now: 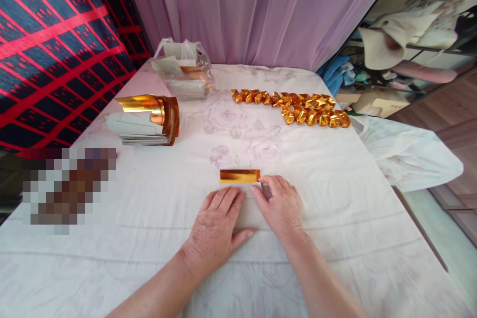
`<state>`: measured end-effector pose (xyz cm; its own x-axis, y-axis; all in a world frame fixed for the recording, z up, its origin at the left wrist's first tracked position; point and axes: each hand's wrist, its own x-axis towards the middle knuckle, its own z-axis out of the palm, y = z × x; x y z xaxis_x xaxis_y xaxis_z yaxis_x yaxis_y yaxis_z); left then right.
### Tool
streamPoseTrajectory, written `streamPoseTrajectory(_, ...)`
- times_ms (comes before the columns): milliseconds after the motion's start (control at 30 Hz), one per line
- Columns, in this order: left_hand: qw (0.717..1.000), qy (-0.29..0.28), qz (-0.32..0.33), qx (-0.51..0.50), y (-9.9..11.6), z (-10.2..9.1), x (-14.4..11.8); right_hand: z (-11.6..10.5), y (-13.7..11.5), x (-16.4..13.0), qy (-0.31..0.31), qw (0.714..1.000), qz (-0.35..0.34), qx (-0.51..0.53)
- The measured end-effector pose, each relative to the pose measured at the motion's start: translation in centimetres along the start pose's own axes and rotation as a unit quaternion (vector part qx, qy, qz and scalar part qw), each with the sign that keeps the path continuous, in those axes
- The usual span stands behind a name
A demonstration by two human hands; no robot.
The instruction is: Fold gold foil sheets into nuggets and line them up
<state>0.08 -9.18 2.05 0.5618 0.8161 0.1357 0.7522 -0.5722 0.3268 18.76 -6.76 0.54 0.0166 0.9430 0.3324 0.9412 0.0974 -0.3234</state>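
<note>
A sheet of gold foil paper (239, 176) lies flat on the table in front of me, a gold band showing along its far side and a pale part nearer me. My left hand (218, 223) rests palm down, fingers stretched out over the pale near part and thumb spread aside. At the sheet's right end, the bent thumb and index finger of my right hand (280, 203) close on its edge; the other fingers curl behind. Part of the sheet is hidden under the hands. Farther off stand rows of folded gold paper ingots (316, 102).
A curved stack of gold-and-white paper sheets (143, 126) stands at the left. Behind it is a clear plastic bag (184, 72) of more sheets. A flowered cloth (238, 285) covers the table. A white bag (413, 154) hangs by the right edge; shelves rise beyond. A blurred patch hides something at left.
</note>
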Motion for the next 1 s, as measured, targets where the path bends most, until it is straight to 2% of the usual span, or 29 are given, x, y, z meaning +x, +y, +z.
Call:
streamPoseTrajectory(300,1.0,0.0,-0.001,0.003,-0.07,0.11,-0.09,-0.13,-0.07,0.04,-0.007,1.0,0.013,0.017)
streamPoseTrajectory(533,1.0,0.0,0.001,0.013,-0.01,0.09,-0.03,-0.18,0.18,0.02,-0.008,1.0,-0.011,0.015)
streamPoseTrajectory(1000,1.0,-0.002,0.002,0.017,0.0,0.09,-0.01,-0.41,-0.25,-0.1,-0.022,1.0,-0.016,-0.005)
